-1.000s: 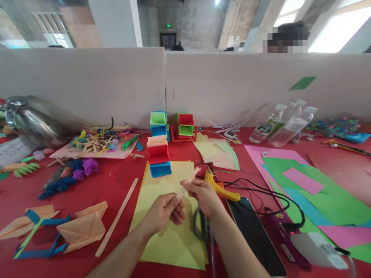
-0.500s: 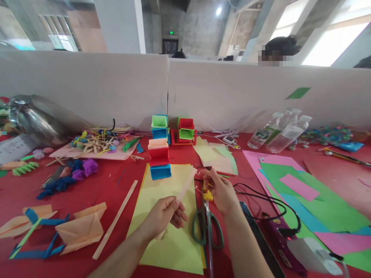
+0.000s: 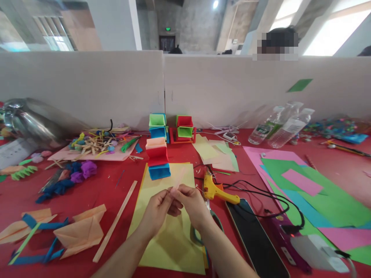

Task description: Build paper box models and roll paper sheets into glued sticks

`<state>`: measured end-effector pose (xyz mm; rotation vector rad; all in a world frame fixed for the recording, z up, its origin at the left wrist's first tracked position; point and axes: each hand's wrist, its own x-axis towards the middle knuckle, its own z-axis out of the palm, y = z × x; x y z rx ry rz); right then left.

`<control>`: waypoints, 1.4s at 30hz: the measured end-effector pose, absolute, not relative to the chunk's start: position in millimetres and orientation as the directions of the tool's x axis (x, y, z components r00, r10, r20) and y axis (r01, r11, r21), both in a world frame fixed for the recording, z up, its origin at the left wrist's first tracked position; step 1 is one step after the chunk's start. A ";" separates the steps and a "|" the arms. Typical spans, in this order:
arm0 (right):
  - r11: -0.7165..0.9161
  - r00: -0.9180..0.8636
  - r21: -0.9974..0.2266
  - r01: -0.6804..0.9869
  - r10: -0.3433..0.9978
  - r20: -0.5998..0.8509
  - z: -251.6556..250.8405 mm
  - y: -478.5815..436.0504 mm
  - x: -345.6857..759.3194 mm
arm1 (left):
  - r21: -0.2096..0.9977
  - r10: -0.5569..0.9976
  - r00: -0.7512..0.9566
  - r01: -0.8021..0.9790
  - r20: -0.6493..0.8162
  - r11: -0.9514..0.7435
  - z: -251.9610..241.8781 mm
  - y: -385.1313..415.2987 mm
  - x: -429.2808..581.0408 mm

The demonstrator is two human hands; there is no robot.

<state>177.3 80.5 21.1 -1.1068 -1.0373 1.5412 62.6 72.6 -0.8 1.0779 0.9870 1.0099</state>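
A thin pale pink paper strip (image 3: pixel 180 178) points up and away from my fingers above the yellow paper sheets (image 3: pixel 145 227). My left hand (image 3: pixel 158 208) pinches it with thumb and forefinger. Right beside, my right hand (image 3: pixel 193 202) also has its fingertips closed on the strip, meeting the left ones. Beyond the hands, a folded paper piece in peach, red and blue (image 3: pixel 157 156) stands at the sheets' far edge. Scissors (image 3: pixel 217 221) lie partly hidden under my right wrist. A yellow glue gun (image 3: pixel 216 190) rests to the right of that hand.
A phone (image 3: pixel 255 235) and a purple power strip (image 3: pixel 286 243) with black cables lie at right, near coloured paper (image 3: pixel 315 189). Plastic bottles (image 3: pixel 290 129) stand behind. At left are a long pale strip (image 3: pixel 116 220), folded peach paper (image 3: pixel 81 229) and a metal kettle (image 3: pixel 34 121).
My right hand has moved left and down from over the glue gun to join my left hand at the strip. The glue gun and phone show more fully.
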 end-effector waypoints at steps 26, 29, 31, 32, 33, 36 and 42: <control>-0.095 0.013 -0.992 -0.078 0.995 -0.096 23.2 91.4 193.0 | 0.967 0.955 0.232 -0.130 -0.186 0.220 -0.7 65.0 67.8; -0.053 0.125 -0.993 -0.105 0.990 -0.066 21.0 96.2 199.9 | 0.955 0.925 0.308 -0.119 -0.224 0.271 -3.6 65.4 68.7; -0.020 0.212 -0.990 -0.139 0.976 -0.050 18.3 101.4 208.9 | 0.950 0.903 0.353 -0.100 -0.244 0.295 -4.3 65.1 69.5; -0.006 0.246 -0.988 -0.154 0.968 -0.044 17.1 103.9 213.3 | 0.949 0.896 0.368 -0.090 -0.249 0.301 -4.2 64.9 69.6; 0.007 0.275 -0.986 -0.168 0.961 -0.040 16.4 106.1 218.1 | 0.949 0.892 0.376 -0.083 -0.252 0.303 -3.8 64.7 69.7; 0.065 0.391 -0.979 -0.196 0.920 -0.017 19.8 112.0 239.3 | 0.947 0.875 0.408 -0.066 -0.261 0.313 -3.6 63.8 69.6; 0.322 0.726 -0.928 -0.188 0.682 0.089 41.5 120.8 299.5 | 0.927 0.822 0.467 -0.012 -0.327 0.376 -14.8 60.8 72.2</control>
